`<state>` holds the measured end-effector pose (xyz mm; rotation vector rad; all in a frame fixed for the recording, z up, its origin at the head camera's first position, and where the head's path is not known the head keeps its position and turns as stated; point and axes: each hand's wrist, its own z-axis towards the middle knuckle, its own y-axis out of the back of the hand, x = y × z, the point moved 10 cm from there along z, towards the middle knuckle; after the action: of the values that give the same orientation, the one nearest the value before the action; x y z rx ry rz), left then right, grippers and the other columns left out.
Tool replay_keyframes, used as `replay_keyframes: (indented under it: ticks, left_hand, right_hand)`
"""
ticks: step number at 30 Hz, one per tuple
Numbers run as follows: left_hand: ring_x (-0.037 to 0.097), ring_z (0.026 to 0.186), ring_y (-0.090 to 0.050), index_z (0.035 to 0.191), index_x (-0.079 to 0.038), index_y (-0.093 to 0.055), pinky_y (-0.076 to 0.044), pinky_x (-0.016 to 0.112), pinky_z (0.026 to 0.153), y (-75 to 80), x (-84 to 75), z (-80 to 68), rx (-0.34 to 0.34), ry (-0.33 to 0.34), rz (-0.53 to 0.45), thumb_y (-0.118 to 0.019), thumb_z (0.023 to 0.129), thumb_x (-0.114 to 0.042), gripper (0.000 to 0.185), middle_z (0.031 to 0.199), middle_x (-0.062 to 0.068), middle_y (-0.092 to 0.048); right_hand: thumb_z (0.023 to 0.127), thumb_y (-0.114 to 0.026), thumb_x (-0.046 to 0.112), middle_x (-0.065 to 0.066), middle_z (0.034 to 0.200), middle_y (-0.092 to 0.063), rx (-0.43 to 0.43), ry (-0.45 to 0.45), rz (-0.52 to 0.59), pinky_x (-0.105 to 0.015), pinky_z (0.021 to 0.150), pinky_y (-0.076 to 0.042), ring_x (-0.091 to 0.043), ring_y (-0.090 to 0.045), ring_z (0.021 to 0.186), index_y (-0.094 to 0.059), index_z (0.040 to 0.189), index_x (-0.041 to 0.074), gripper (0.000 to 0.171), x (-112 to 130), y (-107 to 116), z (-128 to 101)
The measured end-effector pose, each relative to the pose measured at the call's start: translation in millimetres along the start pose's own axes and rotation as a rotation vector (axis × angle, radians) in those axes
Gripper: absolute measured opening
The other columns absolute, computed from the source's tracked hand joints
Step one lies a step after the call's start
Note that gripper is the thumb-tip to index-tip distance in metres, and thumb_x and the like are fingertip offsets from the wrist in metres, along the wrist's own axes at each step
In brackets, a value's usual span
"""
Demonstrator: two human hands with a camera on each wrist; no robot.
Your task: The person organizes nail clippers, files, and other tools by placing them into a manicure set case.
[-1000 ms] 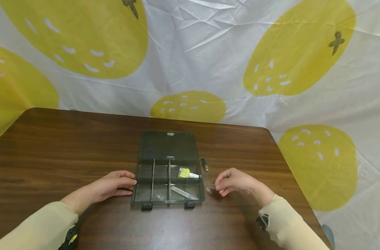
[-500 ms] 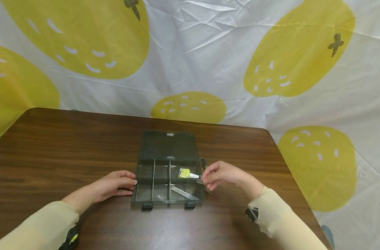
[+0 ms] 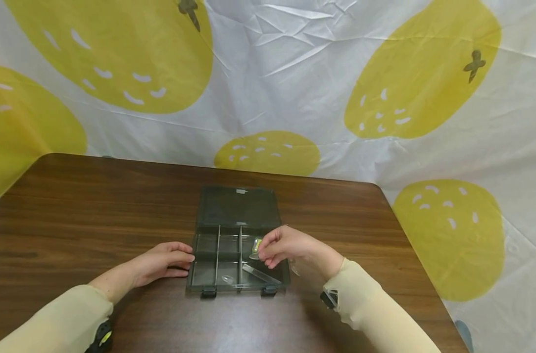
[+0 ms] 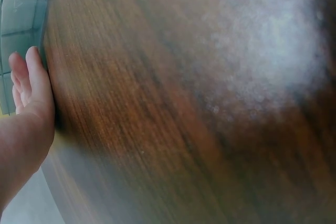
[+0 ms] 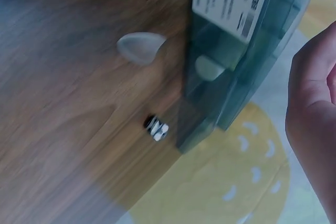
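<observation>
A dark see-through compartment box (image 3: 228,255) stands on the table with its lid (image 3: 237,206) folded back. My left hand (image 3: 162,264) rests against the box's left side, fingers loosely extended; in the left wrist view they lie along its wall. My right hand (image 3: 283,245) is over the right compartments, pinching a small clear oval piece (image 3: 254,256) between thumb and fingertips. Partly hidden behind it is a small bottle with a yellow label (image 3: 257,243). A pale flat strip (image 3: 260,273) lies in the front right compartment, and another clear oval piece (image 3: 227,279) in the front middle one.
Right of the box, a clear teardrop-shaped piece (image 5: 140,47) lies on the wooden table (image 3: 360,235). A nail clipper (image 5: 156,127) is nearby, hidden by the hand in the head view. Behind the table hangs a cloth (image 3: 285,88) with yellow fruit prints.
My right hand has moved left from the table beside the box to above its right compartments, carrying the clear oval piece. The left hand has stayed at the box's left side.
</observation>
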<state>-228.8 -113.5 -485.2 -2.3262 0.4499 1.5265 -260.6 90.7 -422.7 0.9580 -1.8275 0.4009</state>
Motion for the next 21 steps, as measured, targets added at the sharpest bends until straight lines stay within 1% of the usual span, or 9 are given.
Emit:
replay_keyframes:
  ticks: [5,12,16,21]
  left_hand:
    - [0.013,0.089,-0.055,0.121,0.01,-0.038,-0.054,0.031,0.085,-0.2,-0.1,-0.4,-0.003,-0.002,-0.003,-0.055,0.09,-0.015,0.043,0.098,0.002,-0.054]
    - [0.013,0.088,-0.055,0.119,0.008,-0.04,-0.054,0.03,0.084,-2.1,-1.3,-3.0,-0.002,-0.004,-0.007,-0.056,0.09,-0.015,0.04,0.096,0.002,-0.054]
    - [0.013,0.088,-0.055,0.118,0.008,-0.04,-0.054,0.03,0.084,-2.1,-1.5,-2.3,-0.003,-0.005,-0.01,-0.056,0.09,-0.015,0.039,0.096,0.002,-0.054]
    - [0.013,0.088,-0.055,0.119,0.008,-0.04,-0.054,0.031,0.084,-0.5,-0.9,-1.0,-0.011,-0.002,-0.005,-0.056,0.09,-0.015,0.04,0.097,0.002,-0.054]
  right_hand:
    - [0.085,-0.058,-0.004,0.002,0.066,-0.062,0.002,-0.018,0.003,-0.019,0.058,-0.054,-0.006,-0.059,0.058,-0.058,0.1,-0.018,0.02,2.3,-13.7,9.9]
    - [0.084,-0.058,-0.006,0.001,0.065,-0.063,0.02,-0.013,0.008,-0.018,0.055,-0.053,-0.006,-0.059,0.057,-0.058,0.099,-0.019,0.02,2.9,-32.1,21.1]
    - [0.084,-0.058,-0.006,0.001,0.065,-0.063,0.016,-0.025,0.01,-0.019,0.055,-0.053,-0.006,-0.059,0.057,-0.058,0.101,-0.02,0.022,1.7,-36.5,24.0]
    - [0.085,-0.059,-0.004,0.001,0.066,-0.063,0.004,-0.034,0.003,-0.02,0.057,-0.054,-0.007,-0.06,0.058,-0.059,0.103,-0.018,0.023,1.6,-35.4,26.1]
